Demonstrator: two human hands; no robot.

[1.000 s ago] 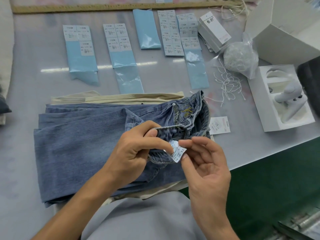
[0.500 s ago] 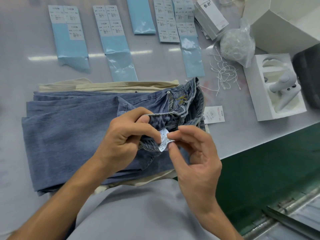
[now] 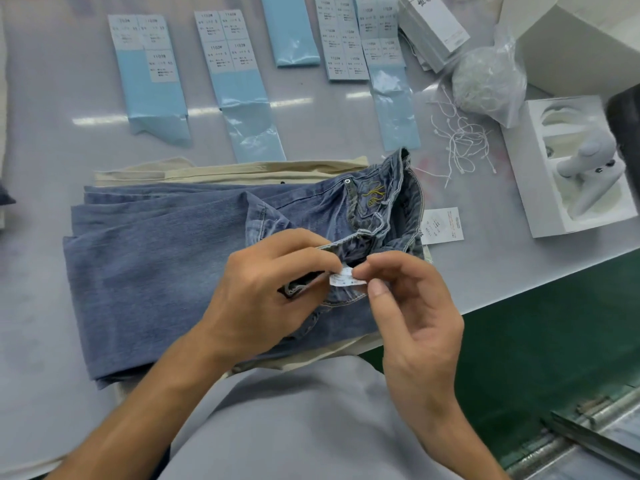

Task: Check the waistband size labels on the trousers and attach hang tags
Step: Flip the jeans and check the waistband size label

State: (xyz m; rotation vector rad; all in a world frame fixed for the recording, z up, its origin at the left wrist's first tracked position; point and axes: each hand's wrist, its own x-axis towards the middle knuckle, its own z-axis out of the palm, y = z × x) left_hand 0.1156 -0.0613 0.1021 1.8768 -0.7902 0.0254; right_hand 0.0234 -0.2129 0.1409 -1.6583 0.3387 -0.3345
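A dark shape (image 3: 6,199) is cut off at the left border and cannot be identified. On the pale grey surface (image 3: 52,168), strips of light blue backing film carrying white printed stickers (image 3: 152,64) lie in a row along the far side; their print is too small to read, and the far strips run out of the top of the view. Bare room lies between these strips and the folded blue denim trousers (image 3: 156,271), which rest on a beige garment (image 3: 242,168) that shows only as a strip at the far edge and a sliver at the near edge.

The left hand (image 3: 263,296) grips the turned-out denim waistband (image 3: 349,239), fingers curled around the fabric and hiding part of it. Touching its fingertips, the small white size label (image 3: 343,279) sewn inside the waistband is pinched between the thumb and forefinger of the right hand (image 3: 412,317), the other fingers loosely spread; the label's print is blurred. A white printed hang tag (image 3: 441,225) lies partly tucked under the waistband's right end.

Further right sit loose white strings (image 3: 460,147), a clear plastic bag of white string (image 3: 488,81), a stack of white cards (image 3: 433,29) and an open white box (image 3: 526,174) holding a white moulded object (image 3: 588,174). The surface's edge runs diagonally at right, with green floor (image 3: 554,341) beyond.
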